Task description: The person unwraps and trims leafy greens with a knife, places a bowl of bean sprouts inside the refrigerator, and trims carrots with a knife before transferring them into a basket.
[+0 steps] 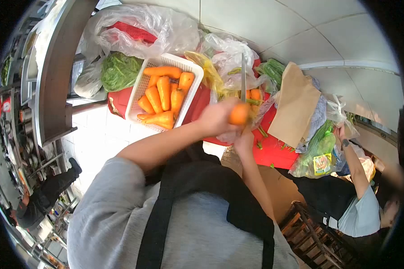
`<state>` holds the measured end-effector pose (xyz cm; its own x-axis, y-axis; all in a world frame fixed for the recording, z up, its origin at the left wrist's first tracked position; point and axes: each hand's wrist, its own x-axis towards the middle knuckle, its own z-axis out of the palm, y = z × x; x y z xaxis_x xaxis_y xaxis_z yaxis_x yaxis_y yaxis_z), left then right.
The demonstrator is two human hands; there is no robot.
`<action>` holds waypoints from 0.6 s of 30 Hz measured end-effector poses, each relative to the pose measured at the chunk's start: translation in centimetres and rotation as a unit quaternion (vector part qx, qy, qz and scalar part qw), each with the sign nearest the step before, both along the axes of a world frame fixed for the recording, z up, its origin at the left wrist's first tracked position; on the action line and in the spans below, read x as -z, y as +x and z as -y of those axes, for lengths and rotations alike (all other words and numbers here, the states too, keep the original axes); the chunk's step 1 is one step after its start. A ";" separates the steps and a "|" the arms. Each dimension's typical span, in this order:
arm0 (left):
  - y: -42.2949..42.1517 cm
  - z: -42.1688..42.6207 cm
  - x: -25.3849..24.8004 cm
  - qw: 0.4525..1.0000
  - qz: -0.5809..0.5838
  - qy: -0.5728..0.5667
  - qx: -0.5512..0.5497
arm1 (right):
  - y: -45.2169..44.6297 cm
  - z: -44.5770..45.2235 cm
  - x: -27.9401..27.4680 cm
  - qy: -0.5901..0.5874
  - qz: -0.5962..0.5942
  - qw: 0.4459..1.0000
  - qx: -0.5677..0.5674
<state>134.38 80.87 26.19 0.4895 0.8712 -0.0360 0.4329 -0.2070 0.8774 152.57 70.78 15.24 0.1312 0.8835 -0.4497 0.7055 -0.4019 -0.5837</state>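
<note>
Item: one carrot point(239, 114), at my hands. My left hand point(221, 118): at its 9 o'clock, fingers curled, blurred. My right hand point(244, 140): at its 6 o'clock, finger spread unreadable. Which hand grips carrot or knife point(243, 80), blade toward 12: cannot tell. White basket point(136, 92), loaded carrots point(164, 93): 10 o'clock.

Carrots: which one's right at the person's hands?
The blurred carrot at the left hand, rounded end showing, just below the long knife blade in view; the basket carrots lie untouched in the white basket.
</note>
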 end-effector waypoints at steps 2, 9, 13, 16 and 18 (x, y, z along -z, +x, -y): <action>-4.7 -0.2 0.3 0.986 -0.010 0.113 -0.121 | -1.0 -0.2 -5.8 -0.025 0.014 0.996 0.087; -14.5 -1.6 6.0 0.894 -0.271 0.109 -0.339 | 1.3 6.9 -4.1 0.025 -0.032 0.988 0.147; -5.9 -3.4 4.8 0.951 -0.248 0.120 -0.138 | 1.3 6.9 -6.1 -0.011 0.001 0.988 0.153; 1.8 -4.2 9.8 0.945 -0.186 0.213 0.167 | 1.2 5.3 -7.8 0.046 -0.008 0.989 0.143; 4.6 -5.5 12.8 0.893 -0.227 0.262 0.286 | 1.5 4.2 -9.6 0.068 -0.013 0.988 0.135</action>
<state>139.00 86.37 13.34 0.8989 0.4382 -0.0052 0.4113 -0.8395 0.3551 154.04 66.61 24.87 0.3608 0.8701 -0.3359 0.5676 -0.4906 -0.6612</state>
